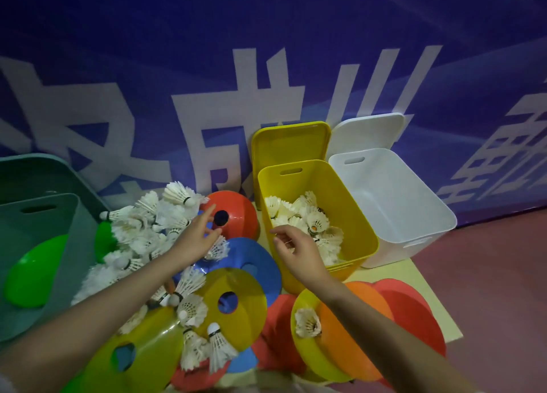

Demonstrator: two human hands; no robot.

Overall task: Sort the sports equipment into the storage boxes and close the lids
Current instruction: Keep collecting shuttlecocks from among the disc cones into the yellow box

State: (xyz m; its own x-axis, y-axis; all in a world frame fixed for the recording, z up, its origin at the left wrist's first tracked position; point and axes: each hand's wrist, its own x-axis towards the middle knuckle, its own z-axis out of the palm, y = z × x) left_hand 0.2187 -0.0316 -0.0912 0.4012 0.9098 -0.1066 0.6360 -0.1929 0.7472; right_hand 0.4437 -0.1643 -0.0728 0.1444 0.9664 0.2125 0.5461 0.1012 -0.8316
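Observation:
A heap of white shuttlecocks (142, 230) lies on the floor between coloured disc cones. My left hand (196, 238) reaches over the heap beside the red cone (236, 212), fingers spread and holding nothing. My right hand (296, 252) hovers at the near left rim of the yellow box (355, 215), fingers relaxed and empty. The yellow box holds several shuttlecocks (310, 221). A green box (38, 215) at the left holds a green cone (32, 271). The white box (408, 203) at the right shows nothing inside.
Yellow lid (290, 144) and white lid (367, 132) lean against the blue banner wall behind their boxes. Blue (257, 259), yellow (245, 298), orange (352, 333) and red (414, 318) cones lie in front, some with loose shuttlecocks on them. Red floor lies to the right.

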